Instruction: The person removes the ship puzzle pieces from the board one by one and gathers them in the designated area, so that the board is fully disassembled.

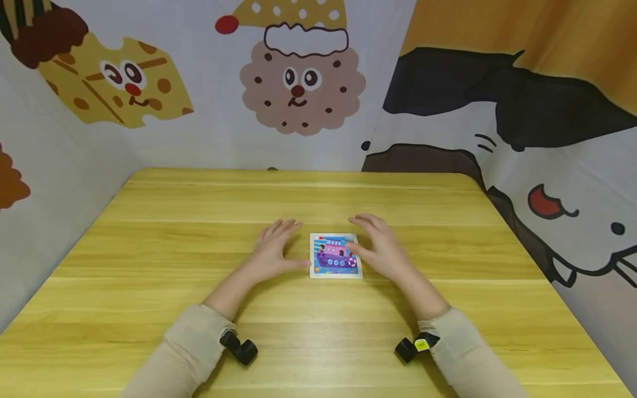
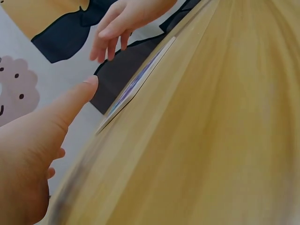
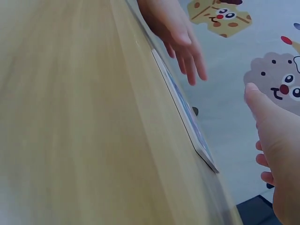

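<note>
A small square picture puzzle board (image 1: 335, 265) with a pale border lies flat on the table, showing a purple and pink ship on blue. To its left is my left hand (image 1: 272, 255), fingers spread, the thumb tip near the board's left edge. My right hand (image 1: 383, 251) hovers at the right side, its thumb overlapping the picture in the head view. Both hands hold nothing. From the left wrist the board (image 2: 136, 86) appears nearly edge-on, thin and flat. The right wrist view also shows the board (image 3: 185, 112) low along the tabletop, with the left hand (image 3: 176, 35) beyond it.
The wood-grain table (image 1: 318, 331) stretches out on all sides of the board. Behind it hangs a white curtain (image 1: 199, 149) printed with cartoon food and an animal. Each wrist wears a small black camera, the left one (image 1: 240, 347) and the right one (image 1: 415, 347).
</note>
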The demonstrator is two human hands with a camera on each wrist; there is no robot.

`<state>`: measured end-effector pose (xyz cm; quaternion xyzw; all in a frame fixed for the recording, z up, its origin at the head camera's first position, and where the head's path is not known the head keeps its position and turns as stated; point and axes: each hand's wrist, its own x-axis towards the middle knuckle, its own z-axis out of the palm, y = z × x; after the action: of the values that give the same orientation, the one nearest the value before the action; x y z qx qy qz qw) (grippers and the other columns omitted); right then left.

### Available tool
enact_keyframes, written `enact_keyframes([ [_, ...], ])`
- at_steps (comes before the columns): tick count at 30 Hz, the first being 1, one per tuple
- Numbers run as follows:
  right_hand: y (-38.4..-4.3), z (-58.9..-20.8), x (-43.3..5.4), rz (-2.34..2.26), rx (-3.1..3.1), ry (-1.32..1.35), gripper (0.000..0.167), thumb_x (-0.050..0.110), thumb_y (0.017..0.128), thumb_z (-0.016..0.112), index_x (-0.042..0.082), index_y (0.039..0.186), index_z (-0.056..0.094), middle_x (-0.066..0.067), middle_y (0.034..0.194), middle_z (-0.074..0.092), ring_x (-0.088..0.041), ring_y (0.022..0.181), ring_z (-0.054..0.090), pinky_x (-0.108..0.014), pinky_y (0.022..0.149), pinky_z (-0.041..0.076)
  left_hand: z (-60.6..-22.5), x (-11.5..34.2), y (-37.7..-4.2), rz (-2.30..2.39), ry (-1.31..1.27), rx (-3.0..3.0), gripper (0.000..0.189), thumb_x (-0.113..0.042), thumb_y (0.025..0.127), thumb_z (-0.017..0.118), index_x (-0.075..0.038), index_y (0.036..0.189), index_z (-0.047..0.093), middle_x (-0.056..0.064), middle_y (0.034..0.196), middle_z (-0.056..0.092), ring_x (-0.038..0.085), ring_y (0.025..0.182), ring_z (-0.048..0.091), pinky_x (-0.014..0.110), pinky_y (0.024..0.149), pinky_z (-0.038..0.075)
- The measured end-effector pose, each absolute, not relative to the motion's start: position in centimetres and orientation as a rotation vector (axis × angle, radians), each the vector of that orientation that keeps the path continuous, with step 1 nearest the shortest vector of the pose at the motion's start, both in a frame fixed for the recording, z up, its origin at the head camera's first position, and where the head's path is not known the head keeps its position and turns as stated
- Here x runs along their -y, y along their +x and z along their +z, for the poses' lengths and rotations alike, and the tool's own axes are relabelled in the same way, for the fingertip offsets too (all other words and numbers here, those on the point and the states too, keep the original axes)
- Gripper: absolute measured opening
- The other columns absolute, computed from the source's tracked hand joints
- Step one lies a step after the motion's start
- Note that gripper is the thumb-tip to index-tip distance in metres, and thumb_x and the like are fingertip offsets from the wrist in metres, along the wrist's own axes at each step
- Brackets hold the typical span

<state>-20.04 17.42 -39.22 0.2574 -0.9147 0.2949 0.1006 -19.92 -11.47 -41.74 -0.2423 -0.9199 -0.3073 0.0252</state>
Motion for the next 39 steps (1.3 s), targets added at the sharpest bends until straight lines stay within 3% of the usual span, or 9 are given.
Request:
enact_keyframes([
  [17, -21.6, -40.5, -15.0, 0.952, 2.686, 0.827, 0.052, 0.038, 0.087, 0.07, 0.008, 0.127, 0.062, -0.01, 0.131, 0.053, -0.028, 0.121, 0.046, -0.051, 0.1, 0.039, -42.3, 9.9, -21.0, -0.927, -0.811, 2.882, 0.094, -0.062, 0.075, 0.07, -0.013, 0.148, 0.037, 0.014, 0.155, 0.025, 0.038, 0.142, 0.013, 0.061, 0.109, 0.007],
  [39, -23.0, -41.6, -12.6, 1.005, 2.747, 0.885, 0.039, 0.034, 0.085, 0.073, 0.011, 0.117, 0.069, -0.004, 0.119, 0.058, -0.023, 0.114, 0.049, -0.045, 0.099, 0.04, -42.3, 9.5, -20.8, -0.744, -0.835, 2.997, 0.104, -0.07, 0.069, 0.069, -0.011, 0.148, 0.037, 0.01, 0.156, 0.023, 0.032, 0.143, 0.012, 0.053, 0.113, 0.009],
])
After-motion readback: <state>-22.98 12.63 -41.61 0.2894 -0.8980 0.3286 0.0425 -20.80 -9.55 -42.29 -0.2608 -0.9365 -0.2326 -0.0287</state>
